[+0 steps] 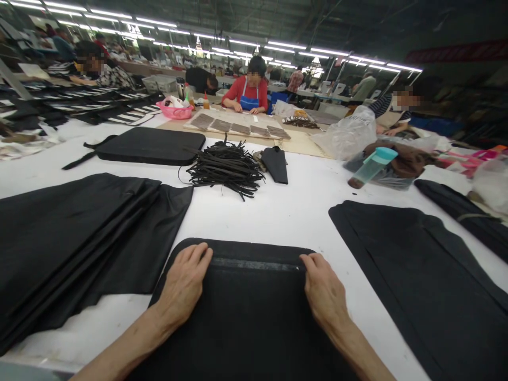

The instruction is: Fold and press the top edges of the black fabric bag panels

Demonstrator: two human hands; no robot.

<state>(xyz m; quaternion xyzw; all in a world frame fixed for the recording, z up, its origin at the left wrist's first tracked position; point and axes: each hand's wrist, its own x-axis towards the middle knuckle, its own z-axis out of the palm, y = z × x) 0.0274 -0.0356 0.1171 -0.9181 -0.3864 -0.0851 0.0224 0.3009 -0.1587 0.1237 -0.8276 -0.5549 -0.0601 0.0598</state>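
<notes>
A black panel (254, 323) with rounded far corners lies in front of me on the white table. A shinier dark band (254, 263) runs across it near the far edge. My left hand (184, 280) is closed at the band's left end, thumb and fingers bent together on the panel. At the right end my right hand (325, 286) pinches the panel in the same way. Whether a separate top layer lies between the fingers is hard to make out. Left of the panel is a pile of black sheets (87, 233); more black pieces (416, 270) lie to the right.
Beyond the panel lie a heap of thin black strips (226, 166), a stack of black panels (151, 145) and a small black piece (275, 165). A teal-lidded bottle (373, 166) rests beside plastic bags (345, 135). Co-workers sit across the table, one wearing a blue apron (248, 100).
</notes>
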